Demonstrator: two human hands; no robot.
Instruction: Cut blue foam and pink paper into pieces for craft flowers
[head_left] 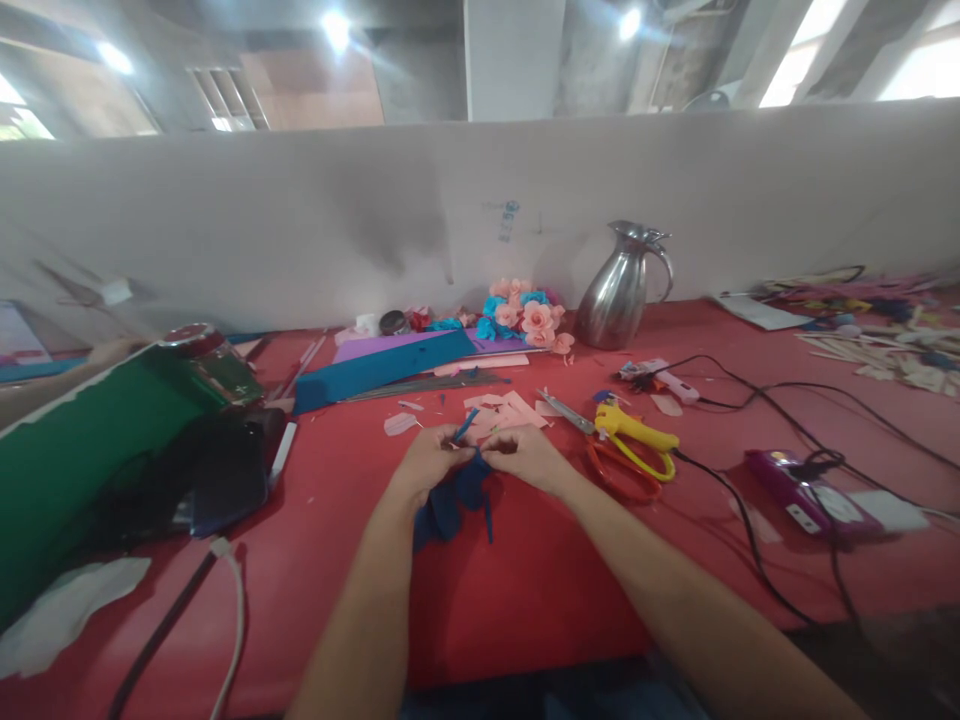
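Both hands meet over the red table (525, 600), pinching a dark blue strip of cut paper (448, 510) with rounded, petal-like lobes. My left hand (431, 462) is closed on its upper edge, and a narrow blue end sticks up past the fingers. My right hand (525, 455) pinches the same strip close by, thumb and fingertips together. The lobes hang down below the left hand, and a thin blue piece dangles below the right. Just beyond the fingers lie pink paper scraps (510, 410).
Right of my hands are scissors (622, 470) and a yellow glue gun (637, 430) with a black cord. A purple power strip (810, 500), steel jug (616, 290) and paper flowers (525, 315) stand farther out. At left are a green board (105, 450) and a phone (229, 475).
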